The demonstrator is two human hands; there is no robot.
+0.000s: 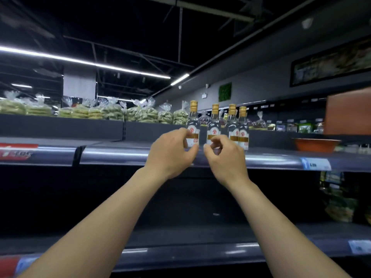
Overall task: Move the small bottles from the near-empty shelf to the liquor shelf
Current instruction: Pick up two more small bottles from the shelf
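Observation:
Several small clear bottles with gold caps and white-and-red labels stand upright on a dark, almost bare shelf (120, 155) at chest height. The leftmost bottle (193, 121) stands a little apart from the second bottle (214, 122), and two more bottles (239, 127) stand close together to the right. My left hand (172, 155) is at the leftmost bottle's lower label, fingers curled and touching it. My right hand (222, 155) is in front of the second bottle's base with thumb and fingers curled; whether it grips the bottle is unclear.
Bagged green snacks (112, 113) line the higher ledge behind the shelf. An orange bowl (315, 144) and a brown box (347, 113) sit at the right. A lower shelf edge (180, 255) with price tags runs below my forearms. Packaged goods (337, 197) stand lower right.

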